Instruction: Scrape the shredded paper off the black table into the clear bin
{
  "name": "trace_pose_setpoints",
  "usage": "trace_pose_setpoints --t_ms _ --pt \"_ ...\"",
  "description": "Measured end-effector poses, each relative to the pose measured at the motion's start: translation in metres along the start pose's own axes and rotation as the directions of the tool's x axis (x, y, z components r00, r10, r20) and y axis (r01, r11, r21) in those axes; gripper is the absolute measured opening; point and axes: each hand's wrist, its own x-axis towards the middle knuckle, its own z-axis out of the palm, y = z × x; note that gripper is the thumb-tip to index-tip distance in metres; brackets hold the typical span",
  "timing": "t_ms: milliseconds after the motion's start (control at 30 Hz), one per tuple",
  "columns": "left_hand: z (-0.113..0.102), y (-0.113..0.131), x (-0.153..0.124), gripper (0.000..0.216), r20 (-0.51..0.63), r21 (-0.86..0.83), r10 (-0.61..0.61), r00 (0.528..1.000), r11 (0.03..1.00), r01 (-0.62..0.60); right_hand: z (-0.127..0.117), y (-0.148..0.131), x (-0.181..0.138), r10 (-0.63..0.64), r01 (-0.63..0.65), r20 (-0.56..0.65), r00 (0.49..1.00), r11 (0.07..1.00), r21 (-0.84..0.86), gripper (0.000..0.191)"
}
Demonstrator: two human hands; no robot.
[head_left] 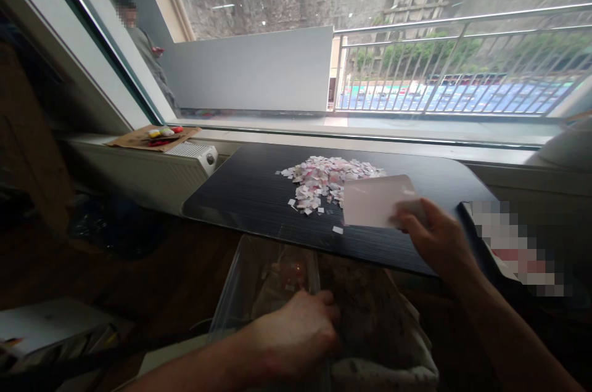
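Note:
My right hand (430, 228) is closed round the thick edge of a flat whitish scraper (372, 200), slightly blurred. The scraper stands tilted against the right side of a heap of small white and pinkish paper pieces (319, 176) on the dark tabletop. A single paper piece (338, 230) lies apart near the front edge. Below that edge, my left hand (300, 327) is closed on the right-hand rim of a clear plastic box (234, 278); its fingertips are partly hidden. Inside the box are a beige cloth-like thing and something round and brownish, both dim.
The dark table (235, 195) stands against a window sill. Left of it is a radiator (152, 164) with cardboard (132, 138) and small coloured items on top. A pale-rimmed bag or sack (383, 373) sits right of the box. Outside the glass, a person (150, 50) stands.

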Motion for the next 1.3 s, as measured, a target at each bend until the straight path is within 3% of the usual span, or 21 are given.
trace_pose_setpoints --t_ms 233,400,533,667,900,1300 --pt "-0.001 0.0 0.0 0.008 0.016 -0.027 -0.011 1.0 1.0 0.012 -0.016 0.001 -0.004 0.008 -0.005 0.037 0.999 0.998 -0.063 0.018" --pt "-0.002 0.0 0.0 0.007 0.01 -0.009 -0.002 1.0 1.0 0.002 -0.02 -0.009 -0.011 0.002 -0.002 0.0 1.0 0.999 -0.048 0.016" --pt "-0.002 0.001 0.0 0.007 0.003 0.0 0.0 1.0 1.0 0.0 -0.01 -0.012 -0.011 -0.03 0.032 0.065 0.997 0.999 -0.028 0.015" --pt "0.0 0.0 0.0 0.008 -0.007 -0.018 0.007 1.0 1.0 -0.008 -0.017 -0.015 -0.014 0.021 -0.016 0.133 0.991 0.999 -0.041 0.015" --pt "0.001 -0.001 0.0 0.009 -0.012 -0.008 0.009 1.0 1.0 -0.009 -0.021 -0.013 -0.012 0.013 -0.014 0.134 0.991 1.0 0.007 0.016" --pt "-0.002 0.0 -0.001 0.007 0.014 -0.011 -0.017 1.0 1.0 0.017 -0.034 -0.002 -0.007 0.092 -0.152 0.319 0.943 0.974 0.17 0.02"
